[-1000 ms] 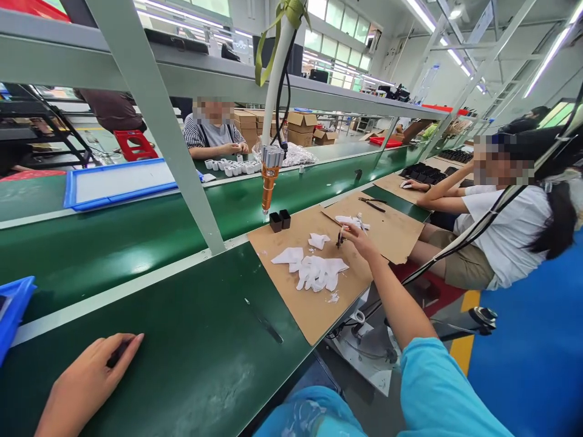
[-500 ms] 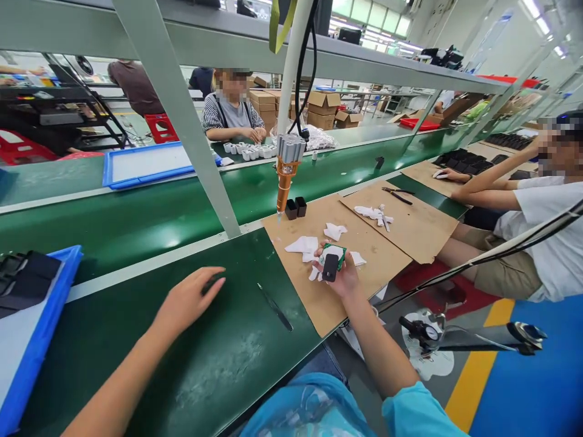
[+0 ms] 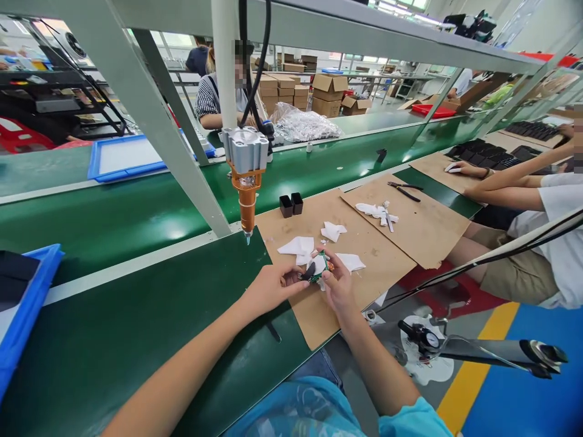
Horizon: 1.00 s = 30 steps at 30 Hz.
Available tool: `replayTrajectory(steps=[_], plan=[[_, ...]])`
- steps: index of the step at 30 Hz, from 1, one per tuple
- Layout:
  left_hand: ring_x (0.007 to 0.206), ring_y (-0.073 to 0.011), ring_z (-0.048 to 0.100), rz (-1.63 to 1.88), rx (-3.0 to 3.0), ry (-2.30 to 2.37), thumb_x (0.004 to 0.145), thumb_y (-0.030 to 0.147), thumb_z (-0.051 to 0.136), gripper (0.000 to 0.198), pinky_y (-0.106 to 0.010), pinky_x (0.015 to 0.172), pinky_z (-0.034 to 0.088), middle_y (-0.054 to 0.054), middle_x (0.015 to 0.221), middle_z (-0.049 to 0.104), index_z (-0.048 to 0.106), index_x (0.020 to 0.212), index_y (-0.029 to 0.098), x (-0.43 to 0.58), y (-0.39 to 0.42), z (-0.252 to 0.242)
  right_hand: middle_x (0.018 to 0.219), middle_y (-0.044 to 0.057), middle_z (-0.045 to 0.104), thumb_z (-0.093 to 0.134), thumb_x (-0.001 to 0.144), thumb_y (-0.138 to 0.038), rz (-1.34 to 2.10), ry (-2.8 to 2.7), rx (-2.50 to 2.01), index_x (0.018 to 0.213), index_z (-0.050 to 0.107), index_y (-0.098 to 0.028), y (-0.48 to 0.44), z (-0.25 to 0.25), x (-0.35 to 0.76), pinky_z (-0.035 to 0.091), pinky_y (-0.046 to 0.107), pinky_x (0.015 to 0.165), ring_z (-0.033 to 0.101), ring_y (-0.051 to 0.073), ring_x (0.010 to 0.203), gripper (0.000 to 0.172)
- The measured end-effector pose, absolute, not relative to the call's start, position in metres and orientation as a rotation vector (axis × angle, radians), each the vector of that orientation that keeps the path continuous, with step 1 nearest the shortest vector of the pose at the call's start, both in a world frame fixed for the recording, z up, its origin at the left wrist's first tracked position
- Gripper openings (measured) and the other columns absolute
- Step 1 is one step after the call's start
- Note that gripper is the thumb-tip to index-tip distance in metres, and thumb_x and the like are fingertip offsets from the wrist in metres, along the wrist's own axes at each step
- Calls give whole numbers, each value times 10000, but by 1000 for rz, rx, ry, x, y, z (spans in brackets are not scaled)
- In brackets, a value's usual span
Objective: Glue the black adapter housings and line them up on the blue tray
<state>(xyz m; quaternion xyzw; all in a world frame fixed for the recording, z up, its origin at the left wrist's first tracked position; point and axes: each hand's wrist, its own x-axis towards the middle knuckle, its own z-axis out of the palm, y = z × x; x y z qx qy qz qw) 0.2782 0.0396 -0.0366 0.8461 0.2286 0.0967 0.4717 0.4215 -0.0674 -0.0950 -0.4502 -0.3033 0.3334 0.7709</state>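
Note:
My right hand [image 3: 339,284] grips a green circuit board [image 3: 324,262] by its edges, with a white face and copper-coloured parts showing. My left hand [image 3: 273,286] has come up to the board's left side, its fingers closed on a small black part [image 3: 310,271] against the board. The fingertips partly hide where the two meet. A pair of tweezers [image 3: 274,331] lies on the green mat below my left wrist, partly covered by it. White scraps [image 3: 298,246] of paper or cloth rest on brown cardboard [image 3: 314,331] around the board.
A metal nozzle tool [image 3: 247,203] hangs at the left of the cardboard. Two black open boxes [image 3: 286,206] stand behind the scraps. Pliers [image 3: 404,190] lie farther right, near a seated co-worker's arm [image 3: 514,167]. Blue-rimmed trays [image 3: 50,273] sit at the left.
My left hand has moved right, from above the green mat to the circuit board. The board has turned in my right hand. The view has shifted, with the nozzle tool now farther left.

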Motion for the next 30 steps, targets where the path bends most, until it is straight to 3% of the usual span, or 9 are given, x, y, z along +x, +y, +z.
replayTrajectory(steps=[8, 13, 23, 30], plan=[[559, -107, 558, 305, 2098, 534, 836, 358, 582, 352, -217, 585, 449, 22, 714, 660, 647, 1147, 206, 276, 31, -40, 1075, 66, 653, 768, 710, -532, 509, -803, -1058, 1193, 666, -286, -70, -98, 423, 526, 369, 888, 607, 222, 1014, 551], [558, -98, 529, 341, 2086, 517, 797, 322, 609, 262, -202, 568, 440, 21, 678, 629, 695, 997, 176, 275, 33, -38, 1067, 78, 658, 731, 745, -551, 420, -892, -1084, 1217, 651, -289, -70, -100, 422, 531, 394, 880, 609, 233, 1009, 546], [599, -91, 541, 242, 1730, 342, 813, 354, 646, 259, -218, 567, 517, 27, 790, 623, 570, 1006, 198, 269, 46, -42, 1108, 94, 660, 707, 745, -585, 400, -858, -1098, 1229, 635, -266, -70, -106, 422, 520, 400, 893, 622, 258, 1035, 584], [893, -164, 646, 265, 1657, 291, 794, 299, 692, 308, -268, 747, 542, -36, 956, 672, 530, 1035, 198, 267, 49, -44, 1184, 99, 642, 710, 735, -596, 415, -831, -1089, 1228, 618, -262, -70, -109, 422, 510, 418, 930, 615, 267, 1093, 603]])
